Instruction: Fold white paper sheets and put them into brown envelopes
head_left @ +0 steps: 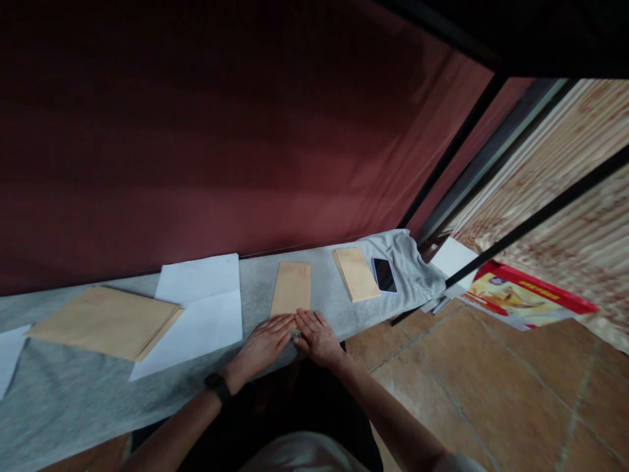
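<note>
A tan paper envelope (291, 287) lies flat on the grey cloth in front of me. Both hands rest on its near end, side by side with fingertips almost meeting. My left hand (268, 341) has its fingers stretched out flat over the left part of that end. My right hand (318, 337) lies flat over the right part, its thumb turned inward. The edge under my fingers is hidden. To the right sits a small stack of tan envelopes (357, 274). Further left, a larger pile of tan envelopes (105, 319) partly covers white paper sheets (211, 321).
A dark-screened phone (384, 275) lies beside the right stack. The grey cloth (314, 257) covers a narrow bench against a dark red wall (246, 164). Black metal bars (452, 151) rise at the right. A red and yellow box (528, 295) stands on the tiled floor (457, 373).
</note>
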Demonstrator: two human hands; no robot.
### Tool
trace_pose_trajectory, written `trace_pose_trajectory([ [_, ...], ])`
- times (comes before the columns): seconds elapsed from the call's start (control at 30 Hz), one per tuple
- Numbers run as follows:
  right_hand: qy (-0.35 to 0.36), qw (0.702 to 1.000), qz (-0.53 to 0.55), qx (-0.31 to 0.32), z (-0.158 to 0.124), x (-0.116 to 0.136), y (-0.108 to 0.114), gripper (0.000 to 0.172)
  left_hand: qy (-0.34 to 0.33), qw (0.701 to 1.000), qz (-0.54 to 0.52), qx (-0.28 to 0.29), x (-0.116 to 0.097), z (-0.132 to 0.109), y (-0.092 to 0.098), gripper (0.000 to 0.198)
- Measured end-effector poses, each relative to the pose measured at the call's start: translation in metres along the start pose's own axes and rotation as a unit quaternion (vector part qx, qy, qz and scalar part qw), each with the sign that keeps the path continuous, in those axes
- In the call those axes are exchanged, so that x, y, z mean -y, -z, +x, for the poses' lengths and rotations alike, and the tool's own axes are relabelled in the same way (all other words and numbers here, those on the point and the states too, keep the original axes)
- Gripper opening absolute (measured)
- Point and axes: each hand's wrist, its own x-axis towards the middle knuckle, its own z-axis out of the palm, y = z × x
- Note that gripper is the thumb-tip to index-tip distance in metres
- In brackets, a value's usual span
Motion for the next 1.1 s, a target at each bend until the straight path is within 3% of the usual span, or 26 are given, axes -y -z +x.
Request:
trace_pose_trajectory([
  [0.27,-0.003,1.000,0.006,-0.028,0.000,0.004,0.003,0.061,0.029,0.999,0.017,0.039,0.038,0.065,-0.013,0.052],
  [0.5,-0.012,0.999,0.010,-0.030,0.001,0.007,0.005,0.061,0.066,0.997,0.029,-0.002,0.057,0.135,-0.028,0.055],
  [0.63,-0.021,0.999,0.019,-0.016,0.001,0.007,0.006,0.062,0.086,0.996,0.027,-0.008,0.058,0.153,-0.026,0.055],
  [0.8,-0.030,0.999,0.036,-0.016,0.002,0.007,0.006,0.061,0.092,0.996,0.017,0.000,0.050,0.132,-0.026,0.055],
  [0.97,-0.066,0.995,0.067,-0.036,0.005,0.006,0.005,0.046,0.055,0.996,-0.048,0.041,0.044,0.065,-0.017,0.052],
  [1.1,-0.095,0.988,0.098,-0.075,0.010,0.007,0.001,0.034,0.051,0.995,-0.081,0.031,0.034,0.012,-0.003,0.050],
])
